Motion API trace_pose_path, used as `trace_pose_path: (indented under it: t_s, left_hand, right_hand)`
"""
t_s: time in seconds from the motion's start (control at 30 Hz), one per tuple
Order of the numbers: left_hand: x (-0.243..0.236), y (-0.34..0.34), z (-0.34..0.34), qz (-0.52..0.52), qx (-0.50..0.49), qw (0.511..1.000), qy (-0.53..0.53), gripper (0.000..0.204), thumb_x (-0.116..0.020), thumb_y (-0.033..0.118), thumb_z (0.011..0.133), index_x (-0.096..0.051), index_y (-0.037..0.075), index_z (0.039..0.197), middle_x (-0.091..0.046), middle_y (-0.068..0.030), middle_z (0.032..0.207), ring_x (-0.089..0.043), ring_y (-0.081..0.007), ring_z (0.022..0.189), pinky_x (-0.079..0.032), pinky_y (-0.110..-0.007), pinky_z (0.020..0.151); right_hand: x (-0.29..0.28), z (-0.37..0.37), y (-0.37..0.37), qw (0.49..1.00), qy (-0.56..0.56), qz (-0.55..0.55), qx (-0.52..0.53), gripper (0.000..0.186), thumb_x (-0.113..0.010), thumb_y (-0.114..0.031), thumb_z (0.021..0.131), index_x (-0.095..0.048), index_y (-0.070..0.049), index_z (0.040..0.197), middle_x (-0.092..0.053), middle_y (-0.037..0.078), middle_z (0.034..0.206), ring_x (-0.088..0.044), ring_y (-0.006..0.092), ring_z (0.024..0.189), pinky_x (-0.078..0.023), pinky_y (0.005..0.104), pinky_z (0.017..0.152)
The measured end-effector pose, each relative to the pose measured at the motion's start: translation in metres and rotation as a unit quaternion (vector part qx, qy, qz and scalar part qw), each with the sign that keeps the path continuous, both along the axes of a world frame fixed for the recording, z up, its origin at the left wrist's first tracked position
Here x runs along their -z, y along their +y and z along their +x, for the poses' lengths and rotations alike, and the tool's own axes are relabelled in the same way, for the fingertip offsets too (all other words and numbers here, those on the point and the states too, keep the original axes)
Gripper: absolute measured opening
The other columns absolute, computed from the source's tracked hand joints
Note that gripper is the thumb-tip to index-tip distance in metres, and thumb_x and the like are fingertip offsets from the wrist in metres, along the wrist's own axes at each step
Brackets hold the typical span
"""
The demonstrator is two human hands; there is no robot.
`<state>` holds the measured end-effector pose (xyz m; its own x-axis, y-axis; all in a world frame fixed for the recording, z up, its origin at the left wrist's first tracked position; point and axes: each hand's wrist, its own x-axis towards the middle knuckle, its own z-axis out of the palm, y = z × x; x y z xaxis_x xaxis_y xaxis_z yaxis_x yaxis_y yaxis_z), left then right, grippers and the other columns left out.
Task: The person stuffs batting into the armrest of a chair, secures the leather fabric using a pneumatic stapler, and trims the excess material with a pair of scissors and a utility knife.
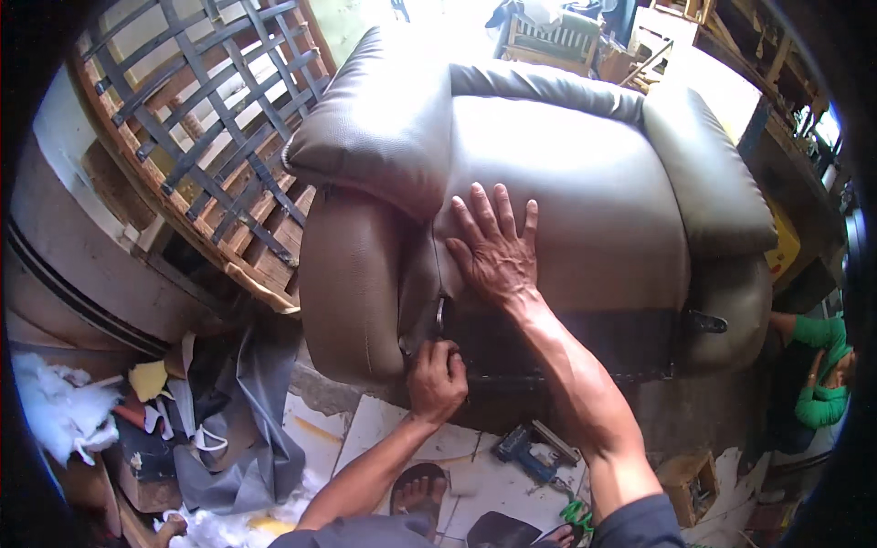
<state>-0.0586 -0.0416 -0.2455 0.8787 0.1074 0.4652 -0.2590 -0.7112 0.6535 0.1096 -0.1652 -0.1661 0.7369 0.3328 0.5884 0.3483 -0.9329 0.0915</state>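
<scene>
So the big brown leather-look armchair [566, 183] is sitting right in front of the person doing the work, its front face turned toward them, just past the white tiled floor [315, 429]. The right hand [498, 260] is spread out flat on the padded brown front panel, fingers fanned, palm pressed on the cover, not gripping anything. The left hand [438, 382] is lower down, well apart from the other, fingers curled in just below a thin, shiny curved metal piece [440, 315] by the gap between panel and side. Honestly can't tell from here whether it's clamped on that piece or on something hidden in the fist. My guess is they're at the fitting-the-cover step, working that dark vertical seam [437, 256] near the left arm while the flat hand steadies the panel. If so, the next move calls for keeping the cover smooth with the right and working the lower edge with the left, careful not to nick or pucker it. There's a blue handheld power tool [530, 454] lying on the tiles near their feet, with a coiled green hose [575, 513] just beside it, and neither hand's touching those.
</scene>
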Motion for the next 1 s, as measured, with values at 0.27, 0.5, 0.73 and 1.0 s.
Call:
trace_pose_path:
  t_s: [0.27,0.5,0.73,1.0]
  left_hand:
    - [-0.013,0.012,0.006,-0.177,0.029,0.984,0.002,0.045,-0.041,0.007,0.102,-0.038,-0.012,0.143,-0.044,-0.0336,0.142,-0.045,-0.0474,0.131,-0.036,-0.046,0.113]
    - [0.028,0.015,0.050,-0.299,0.024,0.954,-0.008,0.044,-0.037,0.018,0.109,-0.044,-0.013,0.140,-0.051,-0.0277,0.142,-0.050,-0.0353,0.132,-0.038,-0.040,0.112]
    - [-0.017,-0.003,0.017,-0.430,-0.060,0.889,0.147,0.046,-0.039,0.027,0.107,-0.054,-0.009,0.131,-0.060,-0.0195,0.131,-0.055,-0.0268,0.123,-0.040,-0.035,0.105]
    - [-0.024,0.005,0.048,-0.299,-0.085,0.944,0.113,0.030,-0.051,0.021,0.102,-0.063,-0.006,0.104,-0.067,-0.0262,0.091,-0.064,-0.0426,0.088,-0.048,-0.045,0.077]
  right_hand:
    - [-0.012,-0.005,-0.002,0.999,0.037,0.003,-0.021,0.061,-0.036,-0.057,0.103,-0.035,-0.029,0.157,-0.020,0.004,0.167,-0.009,0.0299,0.156,0.003,0.0658,0.120]
    - [-0.017,-0.005,-0.002,0.998,0.059,-0.006,-0.030,0.062,-0.037,-0.056,0.103,-0.032,-0.028,0.158,-0.019,0.004,0.168,-0.006,0.0282,0.156,0.004,0.0633,0.120]
    - [-0.014,-0.007,-0.007,0.998,0.049,-0.019,-0.026,0.061,-0.040,-0.054,0.103,-0.033,-0.029,0.158,-0.020,0.005,0.168,-0.007,0.0290,0.156,0.003,0.0631,0.120]
    - [-0.014,-0.004,-0.008,0.997,0.071,-0.006,-0.032,0.063,-0.039,-0.056,0.102,-0.032,-0.029,0.158,-0.019,0.004,0.168,-0.008,0.0297,0.156,0.003,0.0636,0.121]
